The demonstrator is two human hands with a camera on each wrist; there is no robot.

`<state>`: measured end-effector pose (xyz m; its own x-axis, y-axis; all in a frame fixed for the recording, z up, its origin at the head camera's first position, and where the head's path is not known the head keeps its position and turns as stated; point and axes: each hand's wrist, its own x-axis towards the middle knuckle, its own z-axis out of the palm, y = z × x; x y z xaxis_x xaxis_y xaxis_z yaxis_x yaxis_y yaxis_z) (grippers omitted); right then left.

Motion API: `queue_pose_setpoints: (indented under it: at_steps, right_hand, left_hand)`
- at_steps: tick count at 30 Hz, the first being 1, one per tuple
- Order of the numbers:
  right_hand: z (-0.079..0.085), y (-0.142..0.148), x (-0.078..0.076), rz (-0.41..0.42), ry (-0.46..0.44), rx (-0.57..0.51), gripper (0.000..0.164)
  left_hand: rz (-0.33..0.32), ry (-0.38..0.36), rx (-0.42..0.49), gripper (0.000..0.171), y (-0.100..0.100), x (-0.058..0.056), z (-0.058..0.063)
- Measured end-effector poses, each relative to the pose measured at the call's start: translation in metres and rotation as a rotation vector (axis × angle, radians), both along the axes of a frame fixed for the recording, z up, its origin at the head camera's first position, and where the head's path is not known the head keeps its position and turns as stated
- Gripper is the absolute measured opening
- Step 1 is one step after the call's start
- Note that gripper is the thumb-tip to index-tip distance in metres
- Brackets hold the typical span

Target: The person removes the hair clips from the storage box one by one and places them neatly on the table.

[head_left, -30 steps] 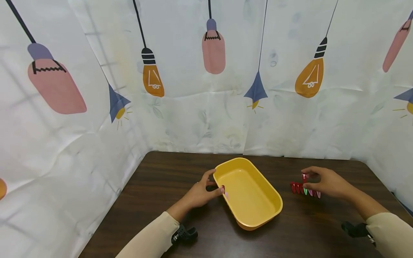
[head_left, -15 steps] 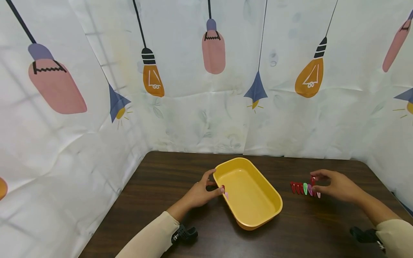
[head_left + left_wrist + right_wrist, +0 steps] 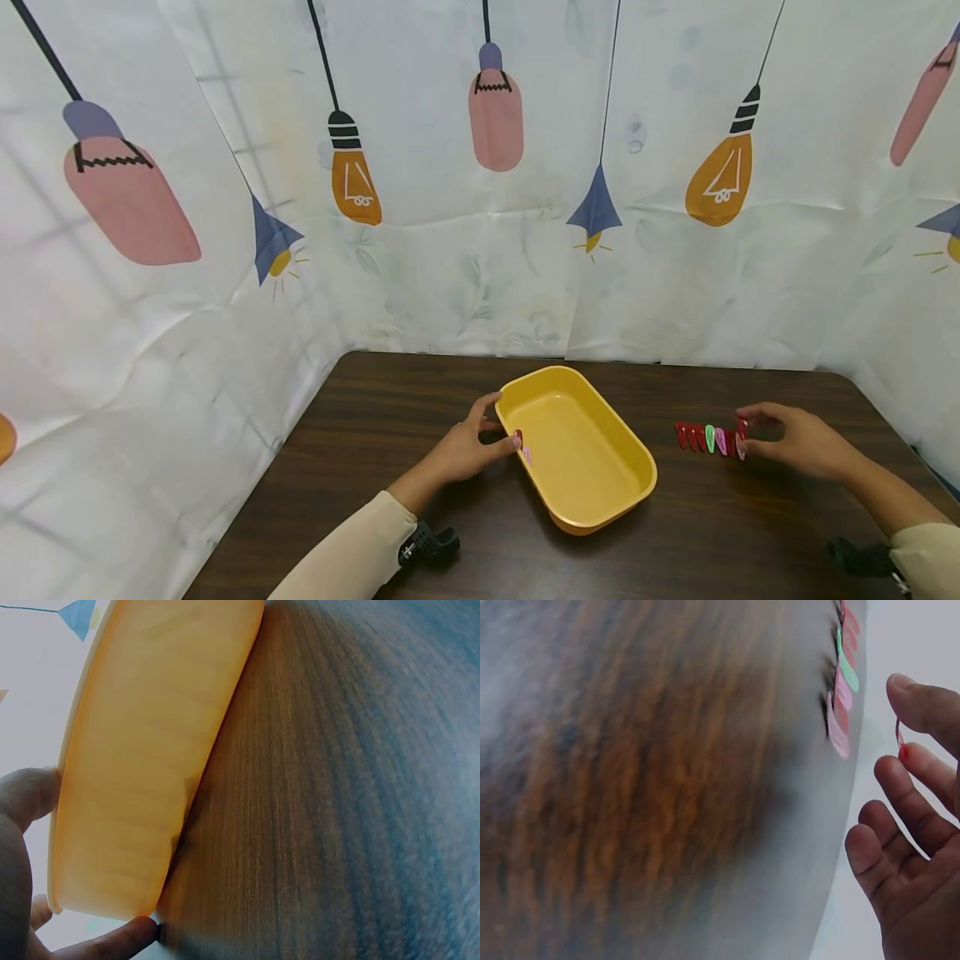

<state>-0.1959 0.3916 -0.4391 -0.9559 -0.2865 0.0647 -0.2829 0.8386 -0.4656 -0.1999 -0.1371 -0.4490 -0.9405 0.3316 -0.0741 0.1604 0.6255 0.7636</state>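
Note:
In the head view my left hand (image 3: 467,450) grips the left end of a yellow plastic tub (image 3: 592,475), its thumb at the rim. The left wrist view shows a finger low against the tub wall (image 3: 142,750). A red and a pink hair clip (image 3: 527,454) show inside by the thumb. My right hand (image 3: 802,442) pinches a red snap hair clip (image 3: 742,427) between thumb and index finger, upright over the right end of a row of clips. That row has several red ones, a green clip (image 3: 710,438) and pink ones (image 3: 838,735).
Everything stands on a dark wood-grain table (image 3: 420,392). A white curtain (image 3: 450,275) printed with lamps and bulbs hangs behind the table and along its sides. Each wrist carries a black strap mount (image 3: 431,543).
My right hand has moved to the right along the row with the red hair clip, uncovering the green and pink clips. The left hand and tub stay put.

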Motion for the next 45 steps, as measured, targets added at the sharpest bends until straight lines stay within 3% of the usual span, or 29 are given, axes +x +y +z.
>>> queue_pose_setpoints:
  at_steps: [9, 22, 32, 45]
  right_hand:
    - [-0.005, 0.01, 0.005, -0.021, -0.051, 0.013, 0.065]
    - [-0.02, 0.018, 0.007, 0.029, -0.025, -0.007, 0.058]
    - [-0.023, 0.015, 0.008, 0.043, 0.02, 0.019, 0.054]
    - [-0.019, 0.014, 0.004, 0.019, 0.0, 0.042, 0.058]
  left_hand:
    - [-0.005, 0.0, 0.002, 0.088, -0.001, 0.001, -0.001]
    - [-0.008, -0.001, 0.004, 0.087, -0.001, 0.003, -0.002]
    - [-0.007, -0.012, 0.01, 0.087, -0.001, 0.003, -0.002]
    - [-0.007, -0.01, 0.02, 0.088, -0.001, -0.002, -0.001]
